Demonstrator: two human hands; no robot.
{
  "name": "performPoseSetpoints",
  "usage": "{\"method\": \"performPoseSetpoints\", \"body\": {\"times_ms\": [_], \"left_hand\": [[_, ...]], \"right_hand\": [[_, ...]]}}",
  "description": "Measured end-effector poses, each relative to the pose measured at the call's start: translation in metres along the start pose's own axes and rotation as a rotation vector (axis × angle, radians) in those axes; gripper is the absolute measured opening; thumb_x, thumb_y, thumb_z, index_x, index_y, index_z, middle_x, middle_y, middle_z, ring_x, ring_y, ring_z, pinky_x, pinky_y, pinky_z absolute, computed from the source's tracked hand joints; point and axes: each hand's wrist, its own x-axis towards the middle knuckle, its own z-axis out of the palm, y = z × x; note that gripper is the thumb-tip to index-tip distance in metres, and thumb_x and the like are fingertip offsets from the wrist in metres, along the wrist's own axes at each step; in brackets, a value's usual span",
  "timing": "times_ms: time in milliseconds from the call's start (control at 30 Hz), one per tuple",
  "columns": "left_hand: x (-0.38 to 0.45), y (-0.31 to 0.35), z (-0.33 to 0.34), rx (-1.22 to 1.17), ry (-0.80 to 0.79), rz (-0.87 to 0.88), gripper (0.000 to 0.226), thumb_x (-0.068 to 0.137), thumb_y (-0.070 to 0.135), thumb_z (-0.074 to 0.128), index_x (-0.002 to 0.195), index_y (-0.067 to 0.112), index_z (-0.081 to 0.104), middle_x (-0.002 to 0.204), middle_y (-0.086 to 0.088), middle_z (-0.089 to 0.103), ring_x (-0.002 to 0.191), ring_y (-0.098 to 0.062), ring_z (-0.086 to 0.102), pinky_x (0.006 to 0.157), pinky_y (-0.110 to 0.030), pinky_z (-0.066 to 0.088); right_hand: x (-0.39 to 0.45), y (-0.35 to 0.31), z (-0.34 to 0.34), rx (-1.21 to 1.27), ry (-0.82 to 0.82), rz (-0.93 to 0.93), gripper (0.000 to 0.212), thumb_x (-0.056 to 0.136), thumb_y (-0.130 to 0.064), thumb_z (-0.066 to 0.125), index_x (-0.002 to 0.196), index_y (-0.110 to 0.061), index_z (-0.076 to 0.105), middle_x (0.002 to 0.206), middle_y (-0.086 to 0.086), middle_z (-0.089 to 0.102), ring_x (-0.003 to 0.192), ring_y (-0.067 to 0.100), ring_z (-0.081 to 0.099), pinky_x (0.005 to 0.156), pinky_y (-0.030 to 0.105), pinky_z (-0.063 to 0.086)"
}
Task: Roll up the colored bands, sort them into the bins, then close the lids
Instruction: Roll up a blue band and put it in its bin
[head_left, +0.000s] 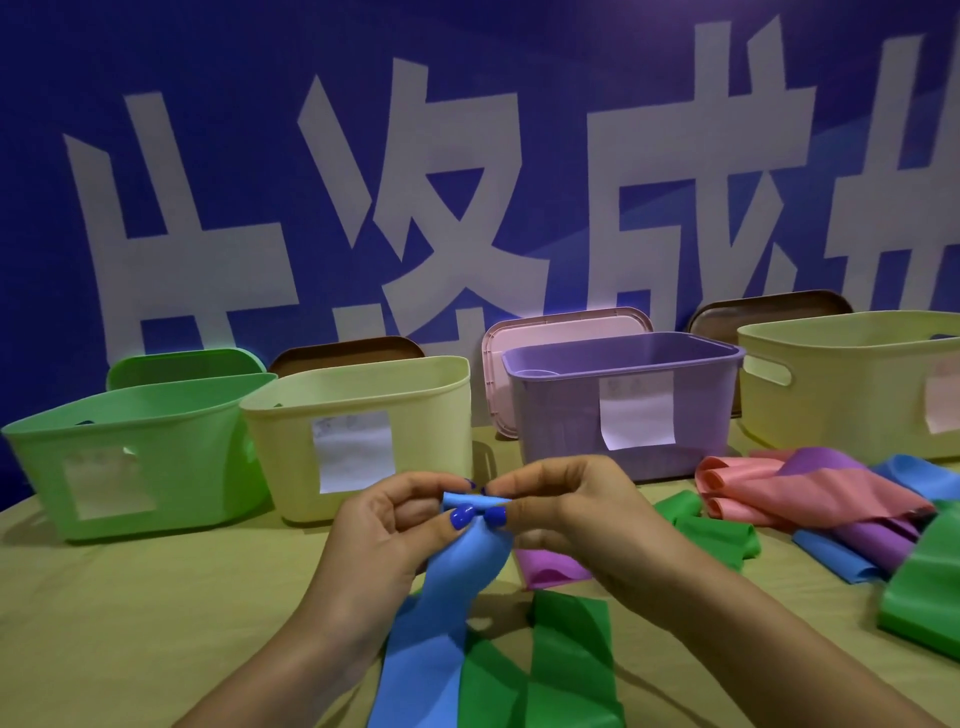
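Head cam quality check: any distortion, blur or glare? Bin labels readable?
Head view: wide-angle bend, the green bin leans outward and the table edge curves; focus soft overall; the white labels on the cream bin and purple bin are washed out, unreadable; light even, with faint shadows under both hands, left and right, pinching the blue band.
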Motion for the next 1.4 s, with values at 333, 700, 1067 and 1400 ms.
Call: {"method": "performPoseSetpoints", "body": {"times_ms": [333,700,1067,1400], "left_hand": [[-0.002,0.003,0.001,-0.043,-0.051,-0.116,0.045,0.052,0.018,0.075,0.095,0.005,0.070,0.085,-0.021,0.073,0.077,-0.030,0.063,0.067,-0.032,0.041],[-0.001,0.010,-0.002,-0.134,-0.035,-0.064,0.031,0.065,0.010,0.066,0.095,0.002,0.067,0.086,-0.018,0.074,0.068,-0.022,0.071,0.054,-0.025,0.057],[0.001,0.009,-0.006,-0.006,0.004,0.086,0.027,0.063,0.019,0.068,0.089,0.013,0.069,0.088,-0.010,0.075,0.082,-0.021,0.071,0.070,-0.027,0.056],[0.000,0.012,-0.006,-0.107,-0.111,-0.138,0.036,0.064,0.008,0.067,0.099,0.000,0.069,0.090,-0.020,0.073,0.076,-0.024,0.071,0.064,-0.027,0.057]], "right_hand": [[0.000,0.002,0.000,-0.196,0.055,-0.042,0.017,0.072,0.006,0.075,0.071,-0.010,0.067,0.075,0.007,0.071,0.064,0.013,0.066,0.061,0.019,0.053],[-0.003,-0.001,0.002,-0.141,-0.041,-0.172,0.022,0.072,0.003,0.074,0.087,-0.013,0.070,0.073,-0.004,0.071,0.065,0.001,0.065,0.061,0.011,0.049],[-0.004,0.001,0.003,0.040,-0.074,-0.156,0.016,0.069,-0.015,0.068,0.083,-0.006,0.069,0.078,0.010,0.073,0.067,0.015,0.069,0.060,0.020,0.054],[0.001,0.004,0.003,0.046,0.037,-0.129,0.019,0.069,0.017,0.069,0.073,-0.001,0.068,0.064,0.007,0.070,0.058,0.011,0.066,0.055,0.017,0.051]]}}
